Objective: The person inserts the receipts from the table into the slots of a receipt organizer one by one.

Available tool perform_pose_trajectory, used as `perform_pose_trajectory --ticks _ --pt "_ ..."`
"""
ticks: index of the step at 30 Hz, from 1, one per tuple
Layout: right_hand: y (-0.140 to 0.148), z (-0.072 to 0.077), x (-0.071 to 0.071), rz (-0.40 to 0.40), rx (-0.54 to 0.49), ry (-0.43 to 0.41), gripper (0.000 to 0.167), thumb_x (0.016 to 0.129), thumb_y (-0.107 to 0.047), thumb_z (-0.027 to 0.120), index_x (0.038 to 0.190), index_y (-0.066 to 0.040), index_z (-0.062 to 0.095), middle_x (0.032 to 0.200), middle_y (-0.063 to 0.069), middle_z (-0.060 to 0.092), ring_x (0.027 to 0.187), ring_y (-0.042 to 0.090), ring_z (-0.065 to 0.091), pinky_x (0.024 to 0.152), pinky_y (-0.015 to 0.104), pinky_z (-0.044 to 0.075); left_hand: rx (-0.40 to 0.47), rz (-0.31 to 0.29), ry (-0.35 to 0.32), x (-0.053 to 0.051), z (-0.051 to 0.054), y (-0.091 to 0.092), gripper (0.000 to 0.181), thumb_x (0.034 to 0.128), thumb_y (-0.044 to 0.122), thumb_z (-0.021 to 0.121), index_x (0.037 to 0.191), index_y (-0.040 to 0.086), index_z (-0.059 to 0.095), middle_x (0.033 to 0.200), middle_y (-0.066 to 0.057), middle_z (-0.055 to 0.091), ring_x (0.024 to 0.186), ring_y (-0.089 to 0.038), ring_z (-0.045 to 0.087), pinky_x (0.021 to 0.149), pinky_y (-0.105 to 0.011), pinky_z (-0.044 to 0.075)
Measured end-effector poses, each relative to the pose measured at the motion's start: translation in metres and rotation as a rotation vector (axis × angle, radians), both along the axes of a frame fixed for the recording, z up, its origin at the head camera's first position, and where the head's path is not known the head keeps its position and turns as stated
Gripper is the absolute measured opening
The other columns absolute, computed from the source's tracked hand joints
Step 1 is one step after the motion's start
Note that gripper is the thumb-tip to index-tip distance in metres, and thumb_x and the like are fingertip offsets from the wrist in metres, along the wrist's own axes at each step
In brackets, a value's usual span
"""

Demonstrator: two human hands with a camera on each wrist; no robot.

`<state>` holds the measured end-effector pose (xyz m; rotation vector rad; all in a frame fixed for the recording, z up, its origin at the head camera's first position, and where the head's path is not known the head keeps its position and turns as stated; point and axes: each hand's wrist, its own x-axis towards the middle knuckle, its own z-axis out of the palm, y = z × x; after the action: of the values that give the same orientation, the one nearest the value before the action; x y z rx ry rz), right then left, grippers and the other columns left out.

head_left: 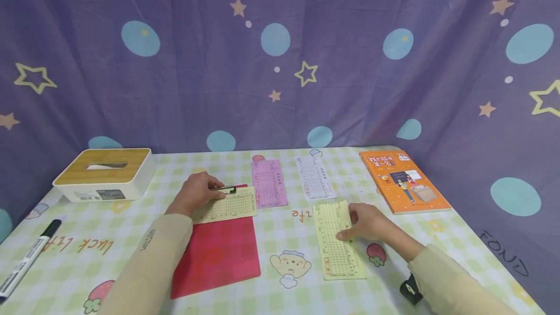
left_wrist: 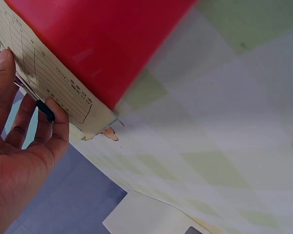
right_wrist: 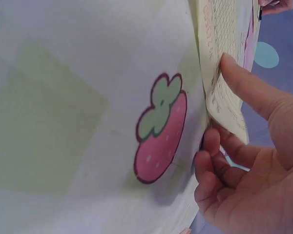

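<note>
At the top of a red folder (head_left: 218, 252), my left hand (head_left: 197, 193) pinches a metal clip (head_left: 224, 188) with dark ends. A pale yellow printed slip (head_left: 238, 205) lies across the folder's top beneath the clip. In the left wrist view, the thumb and fingers of my left hand (left_wrist: 27, 122) lie on either side of the clip (left_wrist: 31, 92). To the right, my right hand (head_left: 365, 222) pinches the edge of another yellow printed slip (head_left: 339, 252). The right wrist view shows this slip (right_wrist: 224, 105) bent up between thumb and forefinger.
A pink slip (head_left: 269, 183) and a white slip (head_left: 316, 177) lie further back. An orange book (head_left: 404, 181) sits at back right, a tissue box (head_left: 105, 174) at back left. A marker (head_left: 30, 261) lies at far left. The right sleeve partly hides a small black object (head_left: 410, 291).
</note>
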<state>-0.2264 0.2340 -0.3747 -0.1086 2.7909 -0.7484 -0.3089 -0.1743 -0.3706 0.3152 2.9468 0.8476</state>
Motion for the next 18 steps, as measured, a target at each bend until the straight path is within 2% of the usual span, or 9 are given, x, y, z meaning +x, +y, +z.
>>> perform_pose_trajectory --ticks 3,5,9,12,14,18 --pt "-0.002 0.000 0.003 0.032 -0.032 -0.012 0.028 0.077 -0.027 0.090 0.085 -0.011 0.069 0.071 -0.002 0.059 0.065 0.014 0.049 0.062 0.027 0.039 0.007 0.006 -0.001 0.001 0.000 -0.001 0.030 0.0871 0.013 0.081 0.111 -0.004 0.076 0.099 -0.017 0.064 0.096 -0.033 0.061 0.091 -0.050 0.051" --pt "-0.002 0.001 0.004 0.058 -0.052 -0.022 0.019 0.080 -0.024 0.088 0.085 -0.013 0.073 0.066 -0.003 0.058 0.061 0.012 0.047 0.058 0.026 0.038 0.008 0.000 0.004 0.002 0.000 -0.002 0.030 0.0870 0.013 0.081 0.111 -0.004 0.075 0.098 -0.017 0.065 0.096 -0.033 0.061 0.091 -0.050 0.051" --pt "-0.001 0.004 0.005 0.150 -0.099 -0.029 0.012 0.088 -0.020 0.081 0.091 -0.011 0.073 0.064 -0.004 0.056 0.058 0.011 0.046 0.056 0.025 0.038 0.008 -0.022 0.017 0.002 -0.001 -0.004 0.031 0.0875 0.014 0.081 0.112 -0.004 0.075 0.098 -0.016 0.064 0.096 -0.033 0.061 0.090 -0.050 0.051" --pt "0.004 0.008 0.004 0.242 -0.173 -0.044 0.022 0.095 -0.018 0.072 0.112 -0.004 0.071 0.077 -0.004 0.067 0.066 0.012 0.058 0.064 0.028 0.046 0.015 -0.033 0.011 0.002 -0.002 -0.005 0.032 0.0876 0.015 0.081 0.113 -0.003 0.075 0.099 -0.015 0.063 0.098 -0.034 0.062 0.090 -0.050 0.051" --pt "0.007 0.009 0.003 0.272 -0.236 -0.076 0.030 0.098 -0.018 0.069 0.122 0.000 0.065 0.086 -0.001 0.072 0.074 0.014 0.065 0.069 0.032 0.050 0.022 -0.031 0.003 0.002 -0.002 -0.004 0.032 0.0877 0.015 0.081 0.114 -0.003 0.075 0.100 -0.015 0.063 0.099 -0.034 0.062 0.091 -0.050 0.051" --pt "0.011 0.010 0.002 0.224 -0.367 -0.206 0.033 0.094 -0.017 0.074 0.116 0.002 0.058 0.081 0.003 0.069 0.071 0.016 0.063 0.067 0.033 0.052 0.037 -0.014 -0.022 0.003 -0.002 -0.003 0.034 0.0891 0.015 0.080 0.117 -0.003 0.074 0.100 -0.014 0.060 0.098 -0.033 0.062 0.092 -0.050 0.051"
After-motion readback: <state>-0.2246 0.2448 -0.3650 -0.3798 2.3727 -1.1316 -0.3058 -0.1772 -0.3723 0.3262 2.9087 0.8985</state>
